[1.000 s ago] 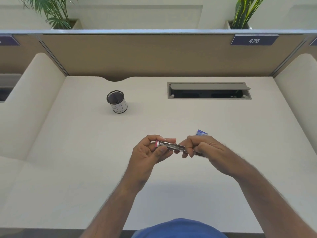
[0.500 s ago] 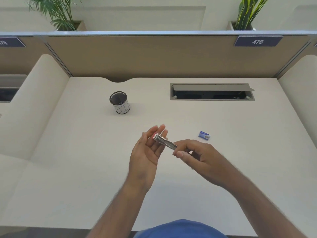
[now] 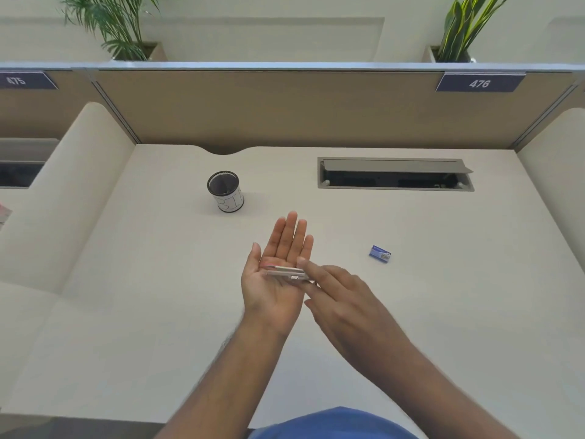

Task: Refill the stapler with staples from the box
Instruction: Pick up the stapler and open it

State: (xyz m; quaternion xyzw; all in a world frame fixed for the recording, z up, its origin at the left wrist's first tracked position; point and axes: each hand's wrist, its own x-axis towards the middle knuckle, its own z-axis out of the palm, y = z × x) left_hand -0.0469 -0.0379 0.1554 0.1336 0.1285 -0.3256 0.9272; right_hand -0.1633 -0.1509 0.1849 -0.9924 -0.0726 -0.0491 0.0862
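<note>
A person in a blue top [image 3: 332,423] looks down at their own two bare forearms reaching out over a pale worktop [image 3: 126,312]. The left hand [image 3: 278,267] is held palm up with fingers straight and spread flat, its grip released; a small silver stapler [image 3: 285,272] lies across the palm. The right hand [image 3: 345,302] comes in from the right with fingers extended, fingertips [image 3: 302,262] touching the stapler's right end, resting on it rather than clenched around it. The right-hand fingers cover part of the stapler, so whether it is opened cannot be told.

Further out and to the right, well apart from both hands, a small blue staple box [image 3: 380,254] lies on the worktop with nothing between it and the hands. Beyond the left hand stands a black mesh pen cup [image 3: 225,191] with a white label. To the far right, a grey cable hatch [image 3: 395,174] is set into the worktop, its lid propped up. A tan divider panel [image 3: 269,109] closes the back, carrying a sign reading 476 [image 3: 479,83]. Two potted plants [image 3: 117,26] stand behind it.
</note>
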